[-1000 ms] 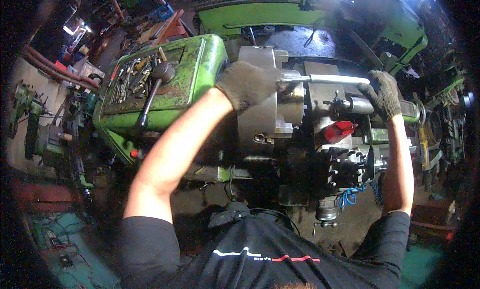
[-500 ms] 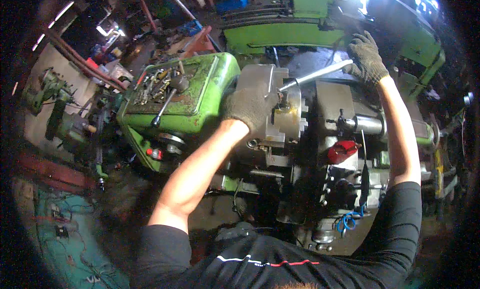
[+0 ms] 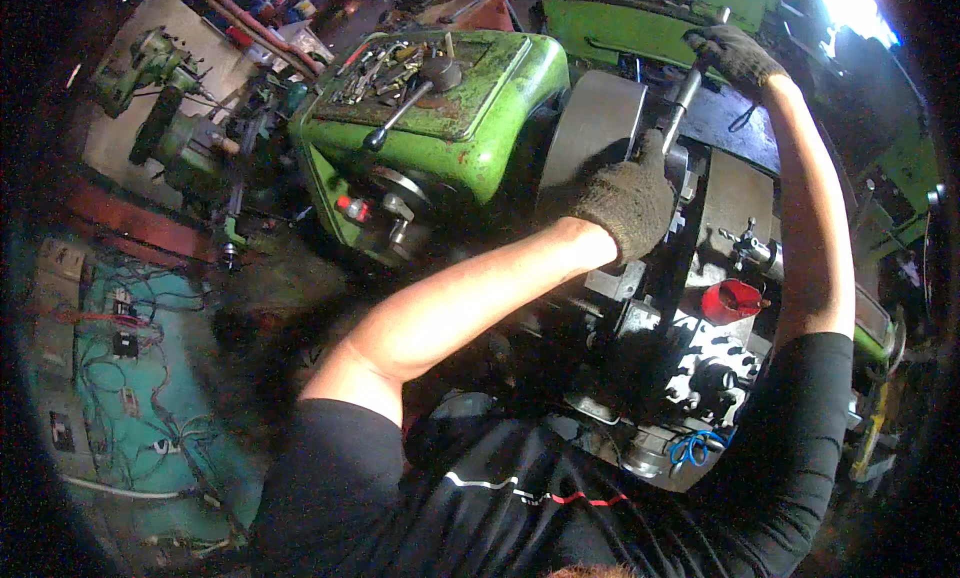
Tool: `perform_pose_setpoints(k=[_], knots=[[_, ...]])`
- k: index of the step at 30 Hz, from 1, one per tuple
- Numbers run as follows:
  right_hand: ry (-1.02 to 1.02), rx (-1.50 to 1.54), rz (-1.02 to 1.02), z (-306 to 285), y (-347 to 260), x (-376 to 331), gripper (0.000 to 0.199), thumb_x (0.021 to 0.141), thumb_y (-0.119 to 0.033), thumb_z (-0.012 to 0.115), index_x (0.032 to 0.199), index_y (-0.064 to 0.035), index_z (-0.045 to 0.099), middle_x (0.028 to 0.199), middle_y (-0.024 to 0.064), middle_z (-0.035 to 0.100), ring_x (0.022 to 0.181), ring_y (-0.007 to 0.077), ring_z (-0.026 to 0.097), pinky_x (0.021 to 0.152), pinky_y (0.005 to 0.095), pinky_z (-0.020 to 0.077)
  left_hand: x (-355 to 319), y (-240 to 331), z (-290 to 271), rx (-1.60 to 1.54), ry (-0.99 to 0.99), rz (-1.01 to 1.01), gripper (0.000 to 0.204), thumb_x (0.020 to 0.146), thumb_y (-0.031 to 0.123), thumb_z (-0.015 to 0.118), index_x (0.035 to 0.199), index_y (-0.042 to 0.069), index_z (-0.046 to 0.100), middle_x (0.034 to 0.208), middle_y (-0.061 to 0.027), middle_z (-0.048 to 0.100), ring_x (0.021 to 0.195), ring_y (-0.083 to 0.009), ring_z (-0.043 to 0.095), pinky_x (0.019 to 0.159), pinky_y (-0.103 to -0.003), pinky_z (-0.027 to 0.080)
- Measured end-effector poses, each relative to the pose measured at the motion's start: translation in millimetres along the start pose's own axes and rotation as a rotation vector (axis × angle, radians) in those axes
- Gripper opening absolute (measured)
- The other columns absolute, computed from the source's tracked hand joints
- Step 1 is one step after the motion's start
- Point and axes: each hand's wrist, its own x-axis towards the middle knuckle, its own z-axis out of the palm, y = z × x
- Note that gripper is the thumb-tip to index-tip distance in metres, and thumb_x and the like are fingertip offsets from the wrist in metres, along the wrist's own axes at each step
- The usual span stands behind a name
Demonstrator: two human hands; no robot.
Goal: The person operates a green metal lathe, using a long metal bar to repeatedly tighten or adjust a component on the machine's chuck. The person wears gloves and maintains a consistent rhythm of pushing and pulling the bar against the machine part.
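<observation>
My left hand (image 3: 628, 206), in a dark knit glove, is curled at the face of the lathe chuck (image 3: 590, 133). Its thumb points up beside the lower end of a long metal bar (image 3: 683, 103). The other fingers are turned away, so what they hold is hidden. Farther up, my gloved right hand (image 3: 738, 56) is closed round the bar, whose tip sticks out past it. The bar slants up and to the right from the chuck; the joint at its lower end is covered by my left hand.
The green lathe headstock (image 3: 430, 108) stands left of the chuck, with loose tools (image 3: 390, 73) on top. A drill bit (image 3: 745, 240) points at the chuck from the right. Below it sit a red container (image 3: 733, 302) and a coiled blue hose (image 3: 695, 446).
My right hand has gone from open fingers by the bar's end to closed round it. The bar stands steeper. My left hand has shifted from the chuck's side to the bar's lower end.
</observation>
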Motion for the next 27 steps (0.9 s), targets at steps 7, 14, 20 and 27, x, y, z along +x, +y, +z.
perform_pose_setpoints(k=[7,14,20,27], knots=[[0.123,0.291,0.151,-36.7,-48.1,-82.0,0.054,0.112,-0.039,0.060,0.156,-0.0082,0.060,0.161,0.0183,0.058,0.150,0.0328,0.054,0.125,0.0415,0.0408,64.4,-44.4,-30.7,0.073,0.123,1.003,0.043,0.096,0.048,0.065,0.118,0.014,0.082,0.153,-0.0210,0.062,0.142,-0.0430,0.055,0.119,-0.061,0.045],[-0.035,0.491,0.558,-66.5,-81.1,-291.3,0.050,0.111,-0.038,0.062,0.151,-0.0093,0.066,0.153,0.0149,0.065,0.140,0.0300,0.062,0.121,0.0430,0.0446,110.7,-62.5,-24.3,0.011,0.248,1.176,0.021,0.093,0.030,0.068,0.102,0.012,0.075,0.105,-0.0120,0.073,0.111,-0.0380,0.071,0.110,-0.050,0.057],[-0.019,0.448,0.922,-43.3,-99.7,-430.7,0.042,0.106,-0.021,0.071,0.145,-0.0054,0.069,0.139,0.0113,0.073,0.129,0.0220,0.068,0.113,0.0364,0.0516,113.2,-89.7,-19.8,0.023,0.160,1.333,0.052,0.100,0.046,0.062,0.145,0.021,0.061,0.159,-0.0178,0.053,0.155,-0.0452,0.045,0.121,-0.058,0.048],[-0.184,0.361,0.802,12.5,-97.0,-403.8,0.047,0.096,-0.030,0.079,0.136,-0.0055,0.072,0.137,0.0200,0.072,0.130,0.0397,0.068,0.111,0.0478,0.0542,142.3,-86.6,-75.3,0.303,-0.191,1.461,0.103,0.080,0.067,0.079,0.163,0.015,0.049,0.176,-0.0218,0.036,0.165,-0.0457,0.029,0.127,-0.059,0.041]])
